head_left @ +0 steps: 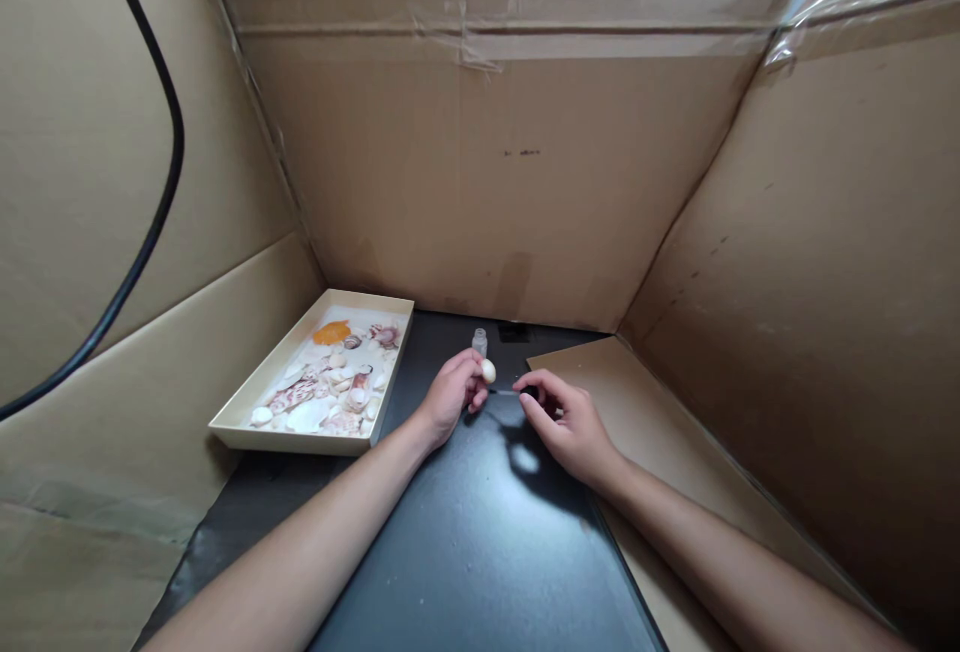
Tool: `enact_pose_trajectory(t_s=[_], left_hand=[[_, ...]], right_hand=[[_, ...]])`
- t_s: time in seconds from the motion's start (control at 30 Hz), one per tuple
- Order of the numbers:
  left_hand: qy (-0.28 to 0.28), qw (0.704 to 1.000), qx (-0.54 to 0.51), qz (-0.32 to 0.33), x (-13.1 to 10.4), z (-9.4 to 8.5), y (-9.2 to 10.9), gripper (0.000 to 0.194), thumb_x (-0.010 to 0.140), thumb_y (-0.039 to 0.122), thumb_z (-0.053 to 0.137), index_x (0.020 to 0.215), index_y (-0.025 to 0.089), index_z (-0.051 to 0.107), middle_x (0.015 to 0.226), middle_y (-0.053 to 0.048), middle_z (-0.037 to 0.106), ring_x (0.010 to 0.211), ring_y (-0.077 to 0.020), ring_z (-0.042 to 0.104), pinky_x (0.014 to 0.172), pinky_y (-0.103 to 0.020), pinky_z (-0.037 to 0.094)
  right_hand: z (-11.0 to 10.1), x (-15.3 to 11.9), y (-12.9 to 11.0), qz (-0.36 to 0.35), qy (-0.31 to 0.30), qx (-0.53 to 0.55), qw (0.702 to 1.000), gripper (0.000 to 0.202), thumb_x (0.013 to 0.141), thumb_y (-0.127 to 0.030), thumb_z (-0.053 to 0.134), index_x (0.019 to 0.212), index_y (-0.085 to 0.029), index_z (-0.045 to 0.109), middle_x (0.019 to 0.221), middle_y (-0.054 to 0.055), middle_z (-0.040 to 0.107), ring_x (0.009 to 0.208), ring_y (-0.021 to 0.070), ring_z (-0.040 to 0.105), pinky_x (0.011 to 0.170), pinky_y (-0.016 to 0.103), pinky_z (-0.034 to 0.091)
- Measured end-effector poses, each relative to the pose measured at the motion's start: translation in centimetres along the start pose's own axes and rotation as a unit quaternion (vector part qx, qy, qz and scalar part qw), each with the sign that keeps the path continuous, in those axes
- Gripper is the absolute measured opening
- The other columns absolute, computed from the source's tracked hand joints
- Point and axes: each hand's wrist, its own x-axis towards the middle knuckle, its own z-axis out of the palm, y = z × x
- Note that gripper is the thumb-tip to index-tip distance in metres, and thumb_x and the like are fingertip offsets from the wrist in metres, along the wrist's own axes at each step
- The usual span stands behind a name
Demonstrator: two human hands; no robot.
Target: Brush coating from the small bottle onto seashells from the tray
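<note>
Near the middle of the dark table, my left hand (453, 394) pinches a small whitish shell (488, 371) between its fingertips. To its right, my right hand (568, 424) grips a small black cap (529, 394) with a thin pale stem (507, 392) that points left toward the shell. The stem's tip lies just below the shell, and whether they touch is not clear. Just behind my left hand stands a small clear glass bottle (480, 341), upright, its neck uncovered.
A cream tray (296, 443) of shells, one of them orange (332, 333), is on the left. Cardboard walls (480, 182) enclose the table (480, 572). A flat cardboard piece (637, 402) lies at the right. A black cable (176, 132) hangs at the upper left.
</note>
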Motion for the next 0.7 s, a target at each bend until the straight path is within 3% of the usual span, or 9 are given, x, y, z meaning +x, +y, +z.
enact_pose_trajectory(t_s=[0.17,0.37,0.53,0.7], left_hand=[[-0.001,1.000,0.004,-0.002,0.00,0.01,0.02,0.012,0.071,0.027,0.051,0.073,0.019,0.042,0.050,0.007,0.043,0.038,-0.0065,0.038,0.038,-0.019,0.023],[-0.006,1.000,-0.001,0.000,-0.02,0.06,0.08,0.010,0.071,0.026,0.051,0.072,0.018,0.044,0.052,0.006,0.043,0.039,-0.0061,0.038,0.038,-0.019,0.023],[-0.014,1.000,0.001,0.004,0.01,-0.04,0.01,0.009,0.072,0.026,0.049,0.071,0.018,0.044,0.058,0.005,0.044,0.040,-0.0053,0.038,0.038,-0.019,0.024],[-0.020,1.000,-0.001,0.004,0.04,-0.07,-0.10,0.011,0.074,0.026,0.049,0.069,0.018,0.043,0.053,0.006,0.038,0.040,-0.0059,0.037,0.039,-0.018,0.024]], right_hand=[[0.05,-0.02,0.02,-0.023,0.010,0.023,0.999,0.016,0.089,-0.028,0.053,0.097,-0.018,0.063,0.068,-0.002,0.054,0.057,0.0109,0.048,0.055,0.022,0.038],[0.02,-0.12,0.01,0.006,0.021,0.012,1.000,0.014,0.089,-0.027,0.053,0.093,-0.018,0.063,0.062,-0.003,0.049,0.055,0.0111,0.046,0.053,0.022,0.037],[0.08,-0.04,0.14,-0.005,0.010,0.041,0.999,0.018,0.091,-0.030,0.052,0.102,-0.019,0.061,0.067,-0.002,0.051,0.057,0.0114,0.048,0.054,0.022,0.038],[0.13,0.09,0.37,0.018,0.028,0.015,0.999,0.016,0.090,-0.030,0.053,0.098,-0.019,0.062,0.063,-0.003,0.048,0.056,0.0116,0.047,0.053,0.022,0.037]])
